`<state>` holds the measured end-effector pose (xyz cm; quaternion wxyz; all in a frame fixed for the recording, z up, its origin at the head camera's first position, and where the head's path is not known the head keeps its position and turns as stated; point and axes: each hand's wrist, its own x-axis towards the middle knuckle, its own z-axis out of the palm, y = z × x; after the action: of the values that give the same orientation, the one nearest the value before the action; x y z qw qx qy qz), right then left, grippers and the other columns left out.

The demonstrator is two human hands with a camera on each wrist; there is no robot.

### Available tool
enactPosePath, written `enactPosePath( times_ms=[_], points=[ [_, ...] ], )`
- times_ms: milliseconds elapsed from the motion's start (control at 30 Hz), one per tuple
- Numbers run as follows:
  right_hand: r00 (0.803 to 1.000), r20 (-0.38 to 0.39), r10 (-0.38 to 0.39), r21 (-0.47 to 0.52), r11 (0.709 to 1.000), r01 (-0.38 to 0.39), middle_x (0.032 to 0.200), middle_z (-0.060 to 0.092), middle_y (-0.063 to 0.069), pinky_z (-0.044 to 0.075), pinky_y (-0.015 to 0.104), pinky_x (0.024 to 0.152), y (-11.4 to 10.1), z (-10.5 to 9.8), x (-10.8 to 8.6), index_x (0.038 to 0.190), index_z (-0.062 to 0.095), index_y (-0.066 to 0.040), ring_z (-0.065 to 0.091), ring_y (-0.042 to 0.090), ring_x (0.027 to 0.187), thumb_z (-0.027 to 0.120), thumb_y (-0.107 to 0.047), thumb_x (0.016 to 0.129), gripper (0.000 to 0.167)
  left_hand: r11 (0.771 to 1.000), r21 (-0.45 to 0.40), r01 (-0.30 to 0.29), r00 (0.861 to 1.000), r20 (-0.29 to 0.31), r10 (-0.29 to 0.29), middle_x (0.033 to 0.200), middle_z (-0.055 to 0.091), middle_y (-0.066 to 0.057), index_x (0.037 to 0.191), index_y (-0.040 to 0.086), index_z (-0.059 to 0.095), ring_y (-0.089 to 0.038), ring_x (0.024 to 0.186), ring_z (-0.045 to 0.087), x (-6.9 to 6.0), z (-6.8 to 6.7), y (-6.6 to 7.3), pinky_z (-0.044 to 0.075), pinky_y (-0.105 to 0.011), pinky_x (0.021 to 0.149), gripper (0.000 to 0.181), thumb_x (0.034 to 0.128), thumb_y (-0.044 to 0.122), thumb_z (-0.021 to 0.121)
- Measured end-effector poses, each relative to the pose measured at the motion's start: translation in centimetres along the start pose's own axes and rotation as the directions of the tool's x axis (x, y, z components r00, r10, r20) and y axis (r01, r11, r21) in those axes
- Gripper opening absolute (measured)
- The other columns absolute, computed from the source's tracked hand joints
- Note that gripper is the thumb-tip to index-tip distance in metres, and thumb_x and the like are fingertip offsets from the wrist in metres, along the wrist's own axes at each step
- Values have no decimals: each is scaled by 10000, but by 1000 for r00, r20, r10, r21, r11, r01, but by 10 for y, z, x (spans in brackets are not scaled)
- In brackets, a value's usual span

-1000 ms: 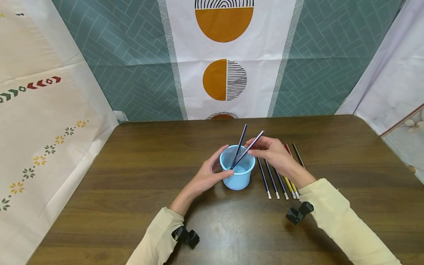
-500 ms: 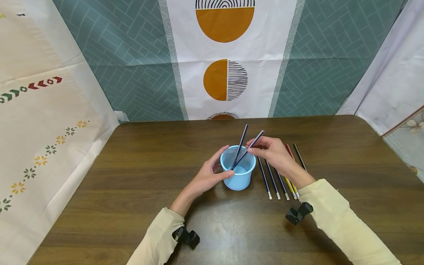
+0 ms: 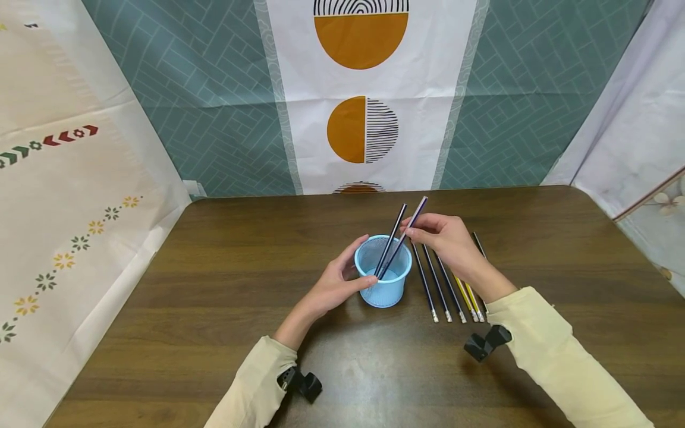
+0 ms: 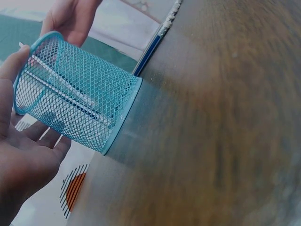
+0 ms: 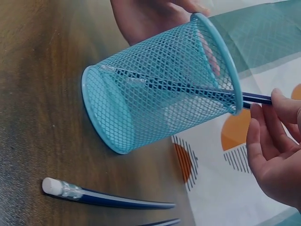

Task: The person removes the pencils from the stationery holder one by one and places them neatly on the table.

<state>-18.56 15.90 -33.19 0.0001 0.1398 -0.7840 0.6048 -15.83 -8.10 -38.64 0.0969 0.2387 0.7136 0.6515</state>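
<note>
A light blue mesh pencil cup [image 3: 386, 294] stands upright on the table. My left hand [image 3: 333, 286] holds it from the left, thumb at the near rim and fingers round the far side. With thumb and fingertips, my right hand [image 3: 444, 241] pinches the upper part of a dark blue striped pencil [image 3: 418, 212], whose lower end is inside the cup. Another dark striped pencil [image 3: 395, 229] leans in the cup just left of it. Through the mesh in the right wrist view, the eraser ends [image 5: 136, 82] point down toward the base.
Right of the cup lies a row of pencils: several dark blue ones [image 3: 424, 279], yellow ones [image 3: 463, 297] and a black one [image 3: 478, 244], with eraser ends toward me. My right hand and forearm cover part of the row. Patterned cloth [image 3: 225, 119] hangs behind the table's far edge.
My right hand has moved slightly away from me, bringing the pinched pencil steeper. The other pencil in the cup now leans further right. My left hand and the cup stay in place.
</note>
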Motion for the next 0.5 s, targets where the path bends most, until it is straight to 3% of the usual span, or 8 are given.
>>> enactPosePath(
  times_ms=[300, 500],
  points=[
    [999, -13, -52, 101, 993, 53, 1030, 673, 240, 539, 275, 793, -6, -2, -1, 1118, 607, 165, 675, 108, 860, 618, 31, 919, 240, 1000, -4, -4, 1000, -1, 4, 1456, 414, -141, 1517, 120, 300, -299, 1293, 447, 0, 0, -2, 346, -443, 1063, 748, 884, 26, 689],
    [993, -45, -113, 144, 982, 119, 962, 703, 18, 546, 290, 775, -15, -5, 0, 1108, 586, 193, 677, 127, 859, 599, 50, 924, 233, 1000, -12, -12, 1000, 2, 12, 1448, 419, -160, 1515, 96, 298, -310, 1293, 445, 0, 0, -2, 336, -454, 1068, 733, 891, 22, 677]
  ],
)
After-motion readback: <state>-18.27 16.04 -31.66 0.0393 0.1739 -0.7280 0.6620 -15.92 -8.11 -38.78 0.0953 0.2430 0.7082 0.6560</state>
